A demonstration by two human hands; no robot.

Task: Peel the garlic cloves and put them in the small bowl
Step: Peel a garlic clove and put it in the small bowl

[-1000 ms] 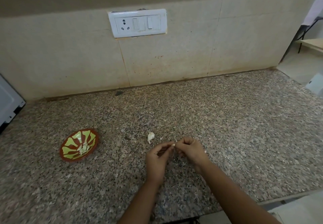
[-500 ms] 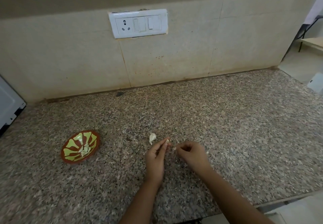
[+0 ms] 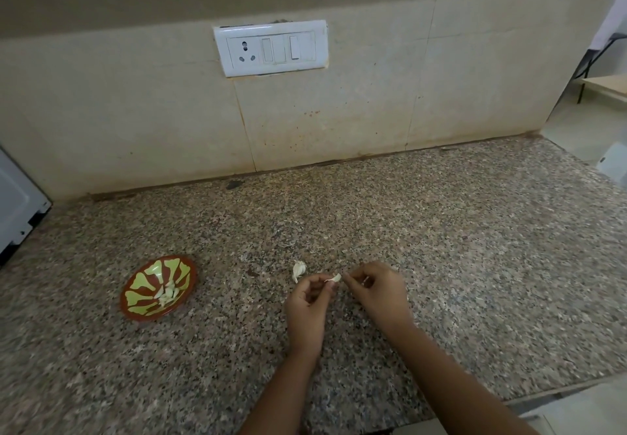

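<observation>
Several peeled cloves (image 3: 168, 293) sit in small bowl (image 3: 144, 278), far left on desk (image 3: 441, 248). Loose garlic piece (image 3: 299, 270) lies on desk just beyond left hand (image 3: 307, 304). Left hand pinches garlic clove (image 3: 336, 278) at fingertips, skin wisp trailing. Half second back hands were parted; now right hand (image 3: 378, 293) back beside clove, so peeling likely resuming, clove not bowl-ready. Right fingers curled; whether gripping skin scrap, cannot tell

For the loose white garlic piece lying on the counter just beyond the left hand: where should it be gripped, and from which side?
Pinch the garlic piece across its wider, rounded end, thumb and forefinger coming from above. It lies flat on the counter with its thin tail toward the person, so the bulge likely offers most purchase.
</observation>
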